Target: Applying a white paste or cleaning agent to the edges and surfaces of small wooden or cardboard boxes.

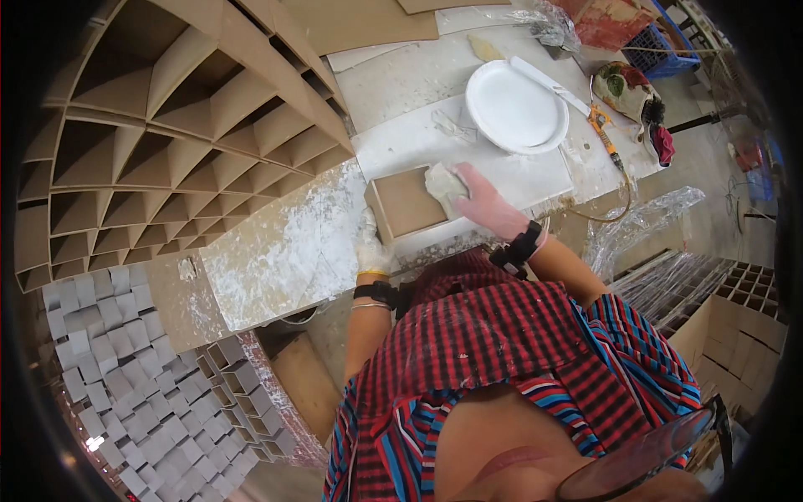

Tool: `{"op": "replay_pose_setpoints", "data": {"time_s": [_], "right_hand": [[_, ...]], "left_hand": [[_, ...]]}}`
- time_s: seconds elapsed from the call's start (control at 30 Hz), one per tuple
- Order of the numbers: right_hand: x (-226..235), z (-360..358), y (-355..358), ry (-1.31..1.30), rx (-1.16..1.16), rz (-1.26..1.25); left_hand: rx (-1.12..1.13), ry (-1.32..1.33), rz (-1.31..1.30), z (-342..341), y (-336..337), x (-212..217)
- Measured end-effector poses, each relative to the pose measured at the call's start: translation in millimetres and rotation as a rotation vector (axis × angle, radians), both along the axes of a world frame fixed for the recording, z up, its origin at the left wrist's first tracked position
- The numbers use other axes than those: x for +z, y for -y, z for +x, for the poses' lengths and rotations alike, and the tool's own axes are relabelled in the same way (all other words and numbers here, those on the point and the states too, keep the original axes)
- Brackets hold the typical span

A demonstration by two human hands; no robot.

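Observation:
A small rectangular brown board box (409, 203) with pale sides lies on the workbench in front of me. My left hand (370, 243), in a whitish glove, is closed around its left end; part of the fingers is hidden. At the right end, my right hand (489, 203) grips a crumpled off-white cloth or sponge (445, 186) that touches the box; I cannot tell which it is. Beyond the right hand is a round white dish (517, 109) holding white material, with a flat white strip (548, 84) across its rim.
Stacked open brown boxes (184, 125) rise at the left, above a white-smeared board (284, 243). An orange air gun (600, 125) with a hose lies at the right, near a blue crate (661, 46). Rows of grey boxes (150, 368) stand lower left; clear plastic wrap (644, 217) lies right.

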State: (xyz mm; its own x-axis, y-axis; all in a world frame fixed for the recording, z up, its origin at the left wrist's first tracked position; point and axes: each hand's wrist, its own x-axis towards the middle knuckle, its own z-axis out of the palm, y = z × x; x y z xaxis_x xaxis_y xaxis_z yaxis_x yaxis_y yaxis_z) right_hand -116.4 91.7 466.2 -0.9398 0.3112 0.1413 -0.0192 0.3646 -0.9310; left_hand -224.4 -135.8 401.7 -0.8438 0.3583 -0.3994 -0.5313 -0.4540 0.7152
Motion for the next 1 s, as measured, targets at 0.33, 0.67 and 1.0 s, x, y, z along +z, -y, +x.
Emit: {"op": "replay_pose_setpoints", "data": {"time_s": [0.33,0.67,1.0], "right_hand": [[20,18,15,-0.049,0.041,-0.025],[12,25,-17,0.063,-0.03,-0.727],[24,34,-30,-0.003,-0.045,-1.154]], "left_hand": [[-0.123,-0.534,-0.467,-17,20,-73],[-0.076,-0.018,0.001,-13,6,-20],[-0.106,-0.598,-0.46,11,-17,91]]}}
